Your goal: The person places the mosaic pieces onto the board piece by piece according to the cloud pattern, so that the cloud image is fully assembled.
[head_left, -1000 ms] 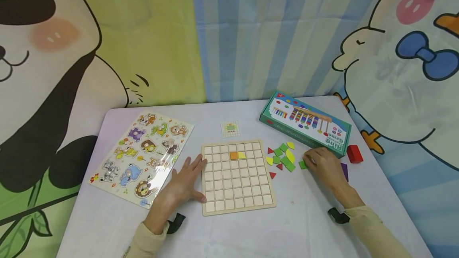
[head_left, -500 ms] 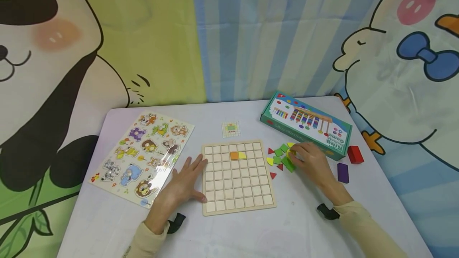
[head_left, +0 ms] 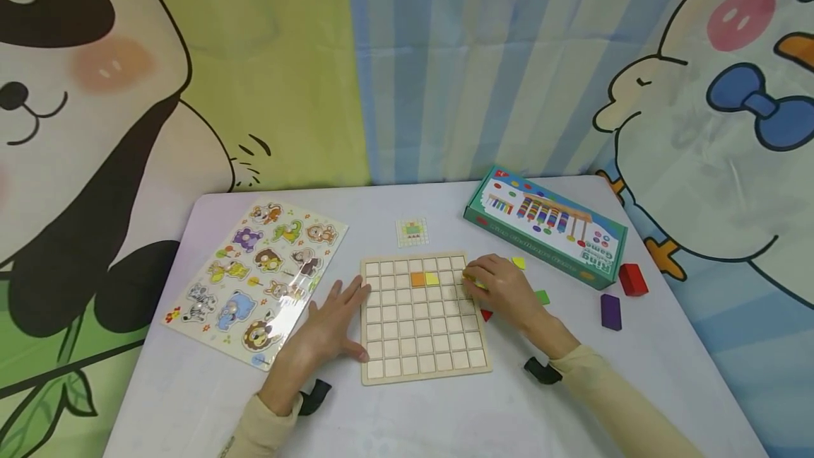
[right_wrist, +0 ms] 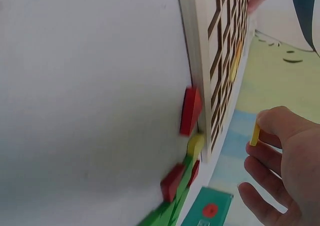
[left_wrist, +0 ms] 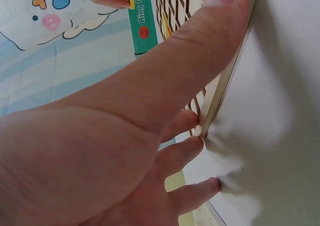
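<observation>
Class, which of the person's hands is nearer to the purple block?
Right. The right hand is left of the purple block, by the right edge of the grid board; the left hand is farther, touching its left edge.

The grid board (head_left: 416,331) looked like bare wood, matt and pretty smooth along the rim. Left of the board, the animal sheet (head_left: 257,281) was properly glossy, with a big white glare streak. The box (head_left: 545,226) past the board's far right corner seemed to be printed card with a mild sheen. Red pieces (right_wrist: 190,110) beside the board were smooth, but wood or plastic, couldn't tell. Under the board was matt white cloth (head_left: 458,415), and the backdrop (head_left: 420,90) behind it was wrinkly fabric, kinda satiny.
</observation>
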A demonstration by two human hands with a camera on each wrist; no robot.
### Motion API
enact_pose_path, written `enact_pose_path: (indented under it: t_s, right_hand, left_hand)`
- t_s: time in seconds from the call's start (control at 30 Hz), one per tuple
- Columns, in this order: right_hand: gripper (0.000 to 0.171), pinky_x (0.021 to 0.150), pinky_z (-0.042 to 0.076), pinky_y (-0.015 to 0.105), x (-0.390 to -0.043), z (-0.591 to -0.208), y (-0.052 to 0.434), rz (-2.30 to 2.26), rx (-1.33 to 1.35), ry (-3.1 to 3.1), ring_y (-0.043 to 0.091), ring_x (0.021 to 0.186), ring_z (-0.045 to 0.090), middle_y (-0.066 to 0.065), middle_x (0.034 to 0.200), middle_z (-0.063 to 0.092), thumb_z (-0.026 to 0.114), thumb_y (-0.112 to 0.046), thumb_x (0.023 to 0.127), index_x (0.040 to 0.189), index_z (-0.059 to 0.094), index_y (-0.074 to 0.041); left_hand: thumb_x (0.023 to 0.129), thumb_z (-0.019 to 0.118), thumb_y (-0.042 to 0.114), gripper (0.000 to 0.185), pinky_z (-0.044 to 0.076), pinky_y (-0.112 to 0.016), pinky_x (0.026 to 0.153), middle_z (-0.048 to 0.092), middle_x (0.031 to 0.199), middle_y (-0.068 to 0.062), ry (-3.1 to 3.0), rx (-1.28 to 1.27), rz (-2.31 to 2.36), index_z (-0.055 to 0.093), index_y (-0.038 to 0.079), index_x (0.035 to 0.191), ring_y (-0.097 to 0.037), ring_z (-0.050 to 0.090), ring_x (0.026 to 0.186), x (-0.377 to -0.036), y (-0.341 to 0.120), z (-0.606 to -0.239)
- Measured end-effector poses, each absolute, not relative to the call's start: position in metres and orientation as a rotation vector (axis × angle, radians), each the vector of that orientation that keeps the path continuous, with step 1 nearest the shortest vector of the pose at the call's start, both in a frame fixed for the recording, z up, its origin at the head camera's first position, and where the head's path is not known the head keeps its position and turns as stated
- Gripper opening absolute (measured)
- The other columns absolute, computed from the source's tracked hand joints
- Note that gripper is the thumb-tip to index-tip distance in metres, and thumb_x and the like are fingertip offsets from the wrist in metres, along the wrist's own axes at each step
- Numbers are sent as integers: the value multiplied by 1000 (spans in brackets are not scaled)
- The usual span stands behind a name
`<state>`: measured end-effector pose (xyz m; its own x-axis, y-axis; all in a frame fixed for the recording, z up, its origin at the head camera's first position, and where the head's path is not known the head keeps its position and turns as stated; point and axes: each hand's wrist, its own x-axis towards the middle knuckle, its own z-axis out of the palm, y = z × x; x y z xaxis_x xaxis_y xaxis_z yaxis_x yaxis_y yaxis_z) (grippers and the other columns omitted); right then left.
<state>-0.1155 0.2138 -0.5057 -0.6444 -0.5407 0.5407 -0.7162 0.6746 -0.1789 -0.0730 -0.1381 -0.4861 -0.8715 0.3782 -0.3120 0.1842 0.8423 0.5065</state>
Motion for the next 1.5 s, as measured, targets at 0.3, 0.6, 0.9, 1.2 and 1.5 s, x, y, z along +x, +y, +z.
enact_pose_path:
  t_s: [0.3, 0.6, 0.9, 1.2, 1.5]
  right_hand:
    - [15, 81, 59, 37, -112, -519, 195, 571, 1058, -2513, 20, 96, 69, 2, 97, 76, 83, -15, 83, 95, 78, -9]
    - [14, 82, 58, 38, -110, -531, 192, 525, 1096, -2514, 20, 95, 69, 1, 99, 76, 80, -17, 86, 99, 80, -11]
    - [19, 90, 58, 39, -105, -532, 192, 554, 1126, -2517, 24, 103, 70, 5, 106, 76, 81, -12, 85, 103, 80, -8]
    - [26, 95, 55, 43, -97, -526, 194, 572, 1013, -2656, 24, 107, 63, 8, 109, 70, 78, -5, 86, 112, 79, -10]
    - [18, 93, 54, 45, -98, -525, 193, 588, 1031, -2616, 24, 98, 67, 6, 100, 75, 79, -3, 84, 101, 80, -8]
  left_hand:
    - [56, 96, 31, 123, 15, -86, 107, 17, 170, -12, 2618, 433, 668, 32, 10, 159, -48, 12, 155, -73, -137, -486]
    - [56, 96, 30, 123, 15, -86, 108, 17, 170, -12, 2618, 426, 667, 32, 10, 159, -47, 12, 155, -73, -137, -485]
    - [56, 96, 30, 123, 15, -86, 107, 18, 170, -12, 2622, 430, 667, 33, 10, 159, -48, 12, 155, -73, -137, -485]
    - [57, 96, 30, 122, 15, -87, 107, 17, 170, -12, 2620, 429, 672, 33, 9, 159, -48, 13, 155, -73, -138, -483]
    - [56, 96, 30, 122, 16, -87, 106, 18, 170, -13, 2625, 434, 669, 33, 8, 158, -49, 14, 154, -72, -138, -482]
